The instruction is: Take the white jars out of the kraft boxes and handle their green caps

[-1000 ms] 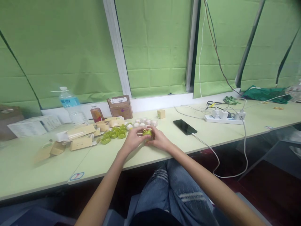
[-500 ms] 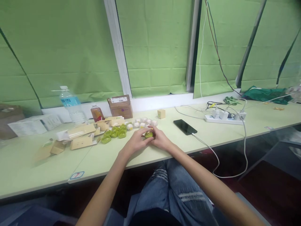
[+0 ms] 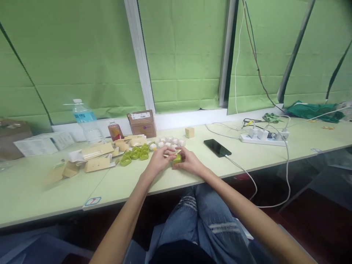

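Observation:
Between the fingers of my right hand is a small green case, held just above the table. My left hand has its fingertips pinched at the top of that case, by a small pale, yellowish bit too blurred to name. Just left of my hands lie several open green cases of a like colour. Behind my fingers stand several clear round cups with white contents.
Torn cardboard packaging is spread at the left, with a water bottle, a drink bottle and a brown box behind. A small tan box, a phone on a cable and a power strip lie rightward.
My left hand's fingers have shifted from around the green case to a pinch at its top. The case shows more openly now in my right hand. The view has turned slightly.

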A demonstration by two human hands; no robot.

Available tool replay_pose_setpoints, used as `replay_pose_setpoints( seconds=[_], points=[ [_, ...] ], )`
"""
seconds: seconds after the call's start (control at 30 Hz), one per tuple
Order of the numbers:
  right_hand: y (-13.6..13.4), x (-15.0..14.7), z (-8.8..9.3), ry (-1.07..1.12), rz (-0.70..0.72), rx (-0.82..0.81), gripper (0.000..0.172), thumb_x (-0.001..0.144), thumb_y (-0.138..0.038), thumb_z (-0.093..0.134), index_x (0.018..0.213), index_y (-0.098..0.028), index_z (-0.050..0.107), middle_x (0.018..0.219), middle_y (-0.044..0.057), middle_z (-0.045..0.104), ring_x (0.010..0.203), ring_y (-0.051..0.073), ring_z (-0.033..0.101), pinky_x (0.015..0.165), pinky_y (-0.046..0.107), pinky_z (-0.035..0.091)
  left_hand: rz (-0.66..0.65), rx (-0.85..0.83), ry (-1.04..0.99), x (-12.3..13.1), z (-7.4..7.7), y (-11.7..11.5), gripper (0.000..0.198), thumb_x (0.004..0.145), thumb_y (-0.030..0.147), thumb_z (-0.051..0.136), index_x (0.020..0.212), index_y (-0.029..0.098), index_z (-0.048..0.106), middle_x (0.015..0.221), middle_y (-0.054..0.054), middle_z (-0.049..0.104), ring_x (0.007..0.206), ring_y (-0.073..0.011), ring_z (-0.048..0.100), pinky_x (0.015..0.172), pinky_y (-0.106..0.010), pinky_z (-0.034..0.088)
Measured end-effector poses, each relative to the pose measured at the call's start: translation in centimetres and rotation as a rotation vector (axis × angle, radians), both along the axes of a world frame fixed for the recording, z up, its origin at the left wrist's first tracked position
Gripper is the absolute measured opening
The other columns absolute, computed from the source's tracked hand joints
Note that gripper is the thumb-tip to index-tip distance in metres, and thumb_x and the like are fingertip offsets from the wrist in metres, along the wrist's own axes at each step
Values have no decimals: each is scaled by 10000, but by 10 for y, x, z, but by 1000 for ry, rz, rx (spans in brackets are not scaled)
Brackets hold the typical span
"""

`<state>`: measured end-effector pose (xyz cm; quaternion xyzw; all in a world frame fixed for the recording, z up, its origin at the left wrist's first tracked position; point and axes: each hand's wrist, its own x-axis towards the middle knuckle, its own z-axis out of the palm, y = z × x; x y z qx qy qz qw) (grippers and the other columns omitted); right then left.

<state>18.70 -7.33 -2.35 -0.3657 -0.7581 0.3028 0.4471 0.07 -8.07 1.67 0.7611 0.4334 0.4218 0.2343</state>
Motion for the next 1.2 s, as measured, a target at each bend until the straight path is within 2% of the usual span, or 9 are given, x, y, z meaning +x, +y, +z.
replay_pose_setpoints(
  seconds=[0.1, 0.17, 0.3, 0.4, 0.67, 0.83, 0.9, 1.03, 1.2],
  points=[
    [-6, 4, 1, -43, -30, 21, 582, 628, -309, 911, 1139, -178, 664, 862, -13, 691, 771, 178, 608, 716, 292, 473, -1, -15, -11, 5, 0, -5, 309, 752, 318, 761, 1023, 177, 719, 848, -56, 775, 835, -239, 734, 776, -353, 560],
    [-12, 8, 1, -50, -12, 33, 470, 645, -335, 902, 1045, -173, 715, 857, 1, 711, 778, 188, 622, 721, 297, 485, 7, 13, 3, 11, -1, -9, 263, 772, 335, 745, 983, 178, 748, 838, -59, 778, 815, -235, 724, 772, -352, 544],
    [-26, 18, 1, -58, 20, 76, 382, 707, -370, 865, 1026, -184, 766, 882, 19, 757, 815, 220, 656, 757, 322, 513, 58, 113, 78, 23, 1, -17, 159, 814, 348, 709, 818, 207, 780, 834, -49, 789, 823, -237, 714, 787, -352, 514],
    [-31, 21, 2, -71, 14, 113, 327, 746, -368, 840, 1016, -192, 783, 920, 24, 781, 841, 234, 672, 782, 331, 513, 55, 178, 138, 27, 3, -21, 146, 846, 329, 683, 813, 219, 774, 857, -40, 789, 852, -244, 707, 809, -357, 501],
    [-33, 23, 2, -78, 11, 143, 364, 767, -331, 835, 1106, -211, 781, 1037, 19, 799, 920, 247, 707, 824, 315, 503, 127, 278, 251, 26, 0, -28, 132, 902, 313, 639, 832, 228, 713, 892, -39, 778, 872, -254, 680, 866, -391, 466],
    [-36, 23, 2, -98, 7, 161, 330, 787, -325, 835, 1091, -218, 766, 1024, 17, 789, 927, 242, 706, 818, 310, 493, 124, 171, 119, 29, -3, -22, 122, 865, 318, 678, 810, 216, 716, 852, -37, 777, 829, -231, 706, 789, -355, 507],
    [-37, 26, 2, -128, -12, 180, 290, 798, -332, 833, 1049, -207, 762, 996, 29, 772, 905, 235, 695, 810, 311, 487, 64, 88, 10, 29, -2, -20, 143, 854, 342, 694, 839, 202, 720, 851, -45, 777, 815, -225, 718, 777, -347, 533],
    [-34, 40, 1, -230, -122, 217, 326, 830, -340, 812, 1105, -182, 733, 1008, 72, 725, 929, 246, 673, 835, 333, 483, -7, 29, -59, 23, 8, -18, 268, 832, 431, 724, 938, 185, 715, 964, -72, 782, 881, -240, 729, 782, -347, 564],
    [-24, 59, -4, -388, -379, 260, 375, 859, -373, 773, 1166, -165, 719, 1096, 130, 675, 1041, 295, 644, 920, 383, 484, 220, 87, 132, -2, 24, -18, 263, 860, 432, 650, 890, 183, 729, 981, -82, 778, 850, -251, 712, 810, -380, 554]
  ],
)
